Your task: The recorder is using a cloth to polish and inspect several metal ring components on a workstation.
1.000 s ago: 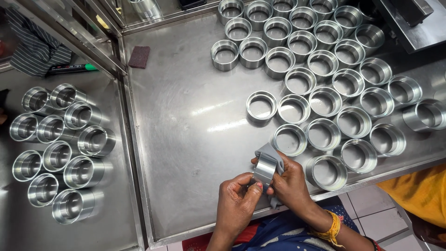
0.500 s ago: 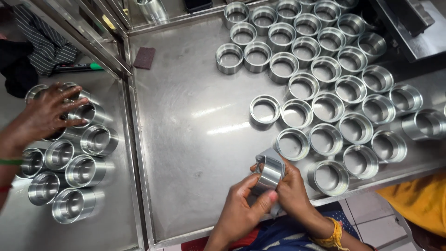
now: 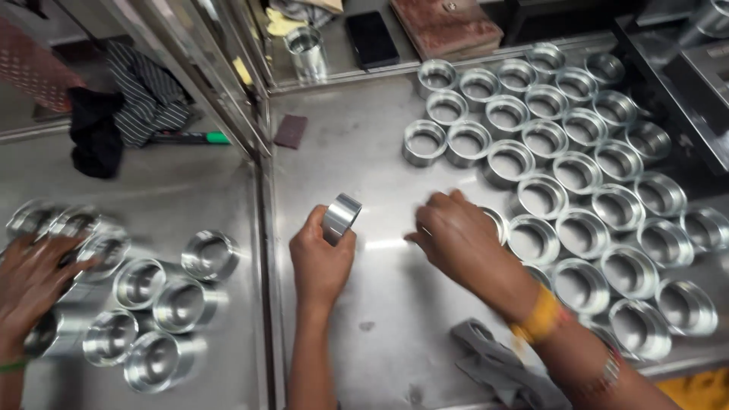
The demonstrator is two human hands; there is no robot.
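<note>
Fingers of the left hand [image 3: 320, 258] clasp a steel ring [image 3: 341, 218] at centre frame, while the blurred right hand [image 3: 456, 235], seemingly curled and empty, reaches toward ring rows [image 3: 577, 175] on the counter [image 3: 364, 159].

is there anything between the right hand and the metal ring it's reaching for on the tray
Nothing visible. The right hand is already over the ring at the near edge of the cluster, partly covering it. The left hand holds another ring off to the side, clear of that reach.
</note>
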